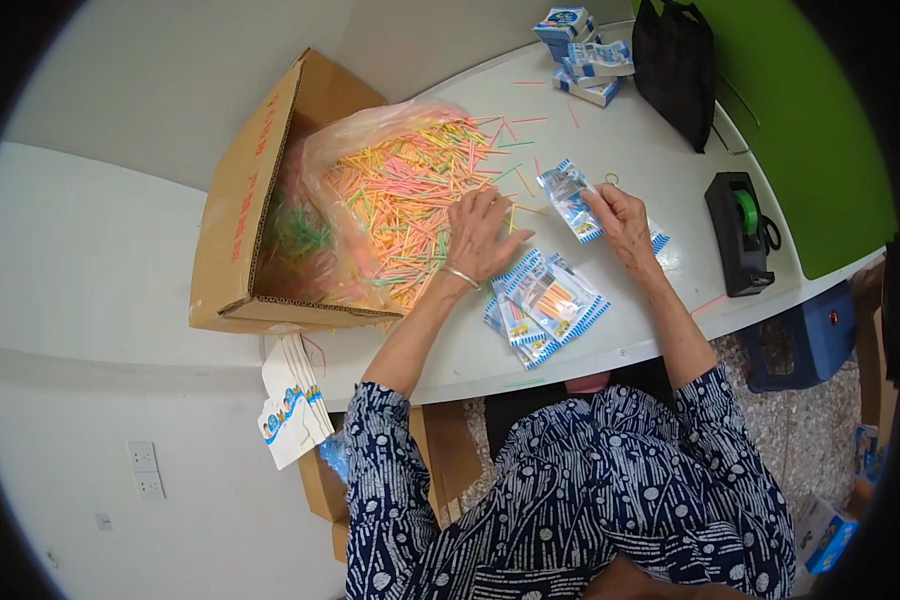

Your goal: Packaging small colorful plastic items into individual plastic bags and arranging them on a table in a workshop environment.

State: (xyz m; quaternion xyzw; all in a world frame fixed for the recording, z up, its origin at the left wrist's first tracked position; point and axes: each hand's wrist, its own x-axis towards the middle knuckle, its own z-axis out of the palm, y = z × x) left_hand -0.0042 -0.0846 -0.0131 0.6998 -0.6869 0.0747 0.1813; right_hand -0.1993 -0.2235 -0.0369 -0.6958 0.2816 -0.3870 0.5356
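A heap of thin pastel sticks (410,190), pink, yellow, orange and green, spills from a clear plastic bag (320,150) in a cardboard box lying on its side. My left hand (480,238) rests at the heap's right edge, fingers bent down onto the sticks and thumb spread away. Between the thumb and fingers of my right hand (625,225) is a small blue-and-white plastic packet (568,198), raised over the table. Below and between my hands lies a stack of similar packets (548,305); the top one shows sticks through its clear window.
The cardboard box (245,190) stands at the table's left. A black tape dispenser (738,235) is at the right, a black bag (675,70) and small blue-and-white boxes (582,60) at the back. Flattened cartons (295,400) jut over the left front edge. A blue stool (800,340) stands below.
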